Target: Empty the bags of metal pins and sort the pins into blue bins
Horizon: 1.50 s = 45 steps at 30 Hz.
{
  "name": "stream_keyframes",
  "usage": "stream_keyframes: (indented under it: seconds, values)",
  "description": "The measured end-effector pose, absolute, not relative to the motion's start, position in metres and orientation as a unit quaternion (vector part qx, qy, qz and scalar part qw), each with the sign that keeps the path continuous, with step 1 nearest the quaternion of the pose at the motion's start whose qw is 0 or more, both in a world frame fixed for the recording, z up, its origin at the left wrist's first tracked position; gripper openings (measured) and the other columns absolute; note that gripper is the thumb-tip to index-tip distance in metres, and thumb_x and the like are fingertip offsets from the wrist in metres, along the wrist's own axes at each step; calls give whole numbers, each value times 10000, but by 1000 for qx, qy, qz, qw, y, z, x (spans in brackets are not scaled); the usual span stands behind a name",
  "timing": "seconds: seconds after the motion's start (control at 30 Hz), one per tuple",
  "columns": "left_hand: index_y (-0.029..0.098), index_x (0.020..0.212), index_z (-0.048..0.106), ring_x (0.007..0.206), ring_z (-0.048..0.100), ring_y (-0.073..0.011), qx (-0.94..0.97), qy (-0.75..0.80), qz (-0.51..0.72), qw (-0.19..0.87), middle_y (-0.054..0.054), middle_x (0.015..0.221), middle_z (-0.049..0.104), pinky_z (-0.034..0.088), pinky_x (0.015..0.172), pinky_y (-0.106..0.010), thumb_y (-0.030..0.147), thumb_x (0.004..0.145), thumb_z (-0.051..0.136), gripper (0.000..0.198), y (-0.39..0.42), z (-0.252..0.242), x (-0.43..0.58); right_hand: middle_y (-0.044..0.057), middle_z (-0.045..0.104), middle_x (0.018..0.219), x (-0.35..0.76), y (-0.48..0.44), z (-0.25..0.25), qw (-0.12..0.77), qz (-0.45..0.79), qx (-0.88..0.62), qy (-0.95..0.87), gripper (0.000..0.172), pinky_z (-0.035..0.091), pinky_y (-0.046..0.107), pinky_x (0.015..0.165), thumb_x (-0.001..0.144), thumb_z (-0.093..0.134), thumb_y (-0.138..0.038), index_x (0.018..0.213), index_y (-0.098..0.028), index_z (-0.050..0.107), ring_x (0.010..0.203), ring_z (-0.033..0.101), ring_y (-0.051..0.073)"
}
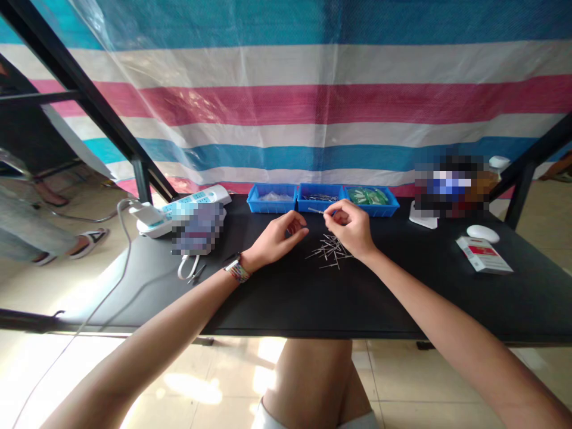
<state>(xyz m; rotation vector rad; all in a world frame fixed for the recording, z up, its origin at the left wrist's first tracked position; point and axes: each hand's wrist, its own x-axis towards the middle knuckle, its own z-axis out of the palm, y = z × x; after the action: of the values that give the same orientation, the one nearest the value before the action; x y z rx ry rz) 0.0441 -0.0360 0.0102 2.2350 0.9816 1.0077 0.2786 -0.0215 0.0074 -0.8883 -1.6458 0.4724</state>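
My right hand (pixel 351 225) pinches a thin silver metal pin (pixel 316 210) between thumb and fingertips, its free end pointing left in front of the middle blue bin (pixel 308 205). Facing it, my left hand (pixel 279 238) hovers over the black table with fingers curled in and the thumb close to them. Whatever lies between those fingertips, if anything, is too small to make out. Below and between both hands, several similar metal pins (pixel 329 250) lie in a loose pile. The middle bin holds more thin metal pieces.
Clear pieces fill the left blue bin (pixel 272 207); green-and-white packets (pixel 367 195) lie in the right one. A power strip (pixel 196 205) with a trailing cable and a blurred object (pixel 201 229) stand left. A small box (pixel 485 255) and white oval item (pixel 483 233) lie right.
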Motion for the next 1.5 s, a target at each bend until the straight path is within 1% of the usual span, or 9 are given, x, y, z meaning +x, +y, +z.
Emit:
stream_keyframes:
  seconds: [0.13, 0.3, 0.5, 0.7, 0.87, 1.03, 1.17, 1.33, 1.5]
  values:
    - [210, 1066, 741, 940, 670, -212, 878, 327, 279, 210, -60, 1022, 691, 544, 860, -331, 386, 988, 700, 197, -38, 8, 46, 82, 796, 1063, 294, 8, 5, 563, 93, -452, -686, 189, 508, 342, 627, 969, 675, -336, 1024, -203, 799, 548, 558, 142]
    - [219, 1052, 779, 981, 666, -233, 902, 328, 224, 170, -61, 1029, 714, 515, 899, -362, 380, 950, 768, 191, -39, 4, 53, 78, 774, 975, 306, 11, -4, 531, 21, -479, -699, 197, 498, 355, 674, 981, 601, -263, 974, -198, 786, 555, 519, 158]
    - [205, 980, 760, 912, 663, -208, 908, 304, 232, 172, -43, 974, 745, 498, 904, -359, 258, 962, 707, 77, -35, 2, 52, 55, 747, 973, 294, -8, -5, 503, 48, -447, -738, 158, 477, 324, 656, 981, 590, -206, 942, -207, 743, 560, 529, 139]
    - [209, 952, 785, 910, 681, -205, 888, 298, 257, 238, -51, 953, 778, 532, 872, -339, 228, 947, 674, 113, -30, 3, 47, 54, 746, 1032, 288, -21, -6, 476, 57, -403, -780, 160, 472, 313, 635, 996, 583, -162, 976, -209, 735, 556, 531, 115]
    - [185, 943, 741, 859, 672, -182, 841, 334, 302, 299, -39, 941, 751, 529, 802, -305, 246, 898, 688, 92, -28, 3, 45, 58, 730, 1073, 287, -32, -4, 462, 101, -341, -813, 155, 479, 295, 592, 978, 602, -130, 1013, -215, 726, 563, 554, 106]
    - [168, 949, 720, 831, 652, -164, 791, 343, 347, 369, -29, 938, 749, 515, 792, -290, 267, 905, 691, 113, -23, 1, 42, 45, 712, 1042, 281, -39, -4, 444, 154, -288, -834, 191, 512, 290, 625, 943, 648, -108, 1075, -226, 717, 624, 601, 120]
    - [160, 979, 735, 864, 661, -176, 775, 330, 353, 408, -46, 964, 749, 519, 802, -290, 345, 937, 733, 190, -23, 1, 41, 27, 683, 964, 277, -39, -4, 459, 180, -281, -823, 126, 505, 283, 618, 953, 647, -119, 994, -227, 697, 642, 608, 126]
    - [165, 1076, 719, 832, 640, -173, 761, 330, 387, 403, -44, 932, 712, 509, 765, -284, 474, 970, 741, 327, -25, 5, 43, 8, 670, 868, 278, -37, -2, 470, 199, -306, -804, 89, 499, 280, 628, 979, 651, -188, 901, -229, 663, 652, 601, 137]
    - [175, 988, 683, 819, 618, -170, 757, 339, 426, 361, -42, 918, 683, 517, 778, -294, 482, 971, 742, 313, -27, 7, 42, 7, 667, 791, 278, -33, -4, 483, 251, -345, -765, 181, 480, 279, 594, 1027, 608, -298, 862, -227, 636, 640, 605, 150]
